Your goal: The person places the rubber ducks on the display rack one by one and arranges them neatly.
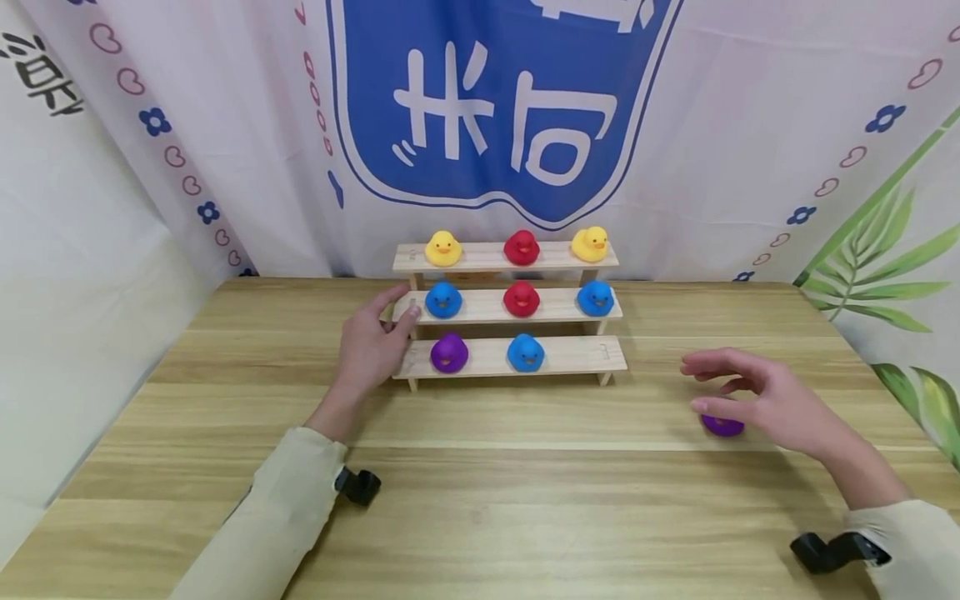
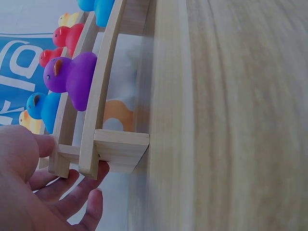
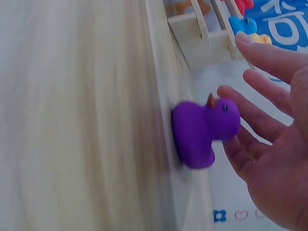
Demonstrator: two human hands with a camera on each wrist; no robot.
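Observation:
A three-tier wooden rack [image 1: 566, 356] carries several rubber ducks. My left hand [image 1: 373, 340] holds its left end, the thumb on the middle tier and the fingers round the end, as the left wrist view shows. On the bottom tier sit a purple duck [image 1: 449, 353] and a blue duck [image 1: 526, 353]; its right end is bare. Over at the right, my right hand [image 1: 776, 404] hovers above another purple duck [image 3: 192, 134] standing upright on the table. Its fingers are spread and loosely bent. The right wrist view shows no grip on that duck.
The middle tier bears a red duck [image 1: 521, 299] between two blue ones. On the top tier a red duck [image 1: 521, 247] sits between two yellow ones. A printed curtain [image 1: 285, 167] hangs behind the wooden table [image 1: 480, 500].

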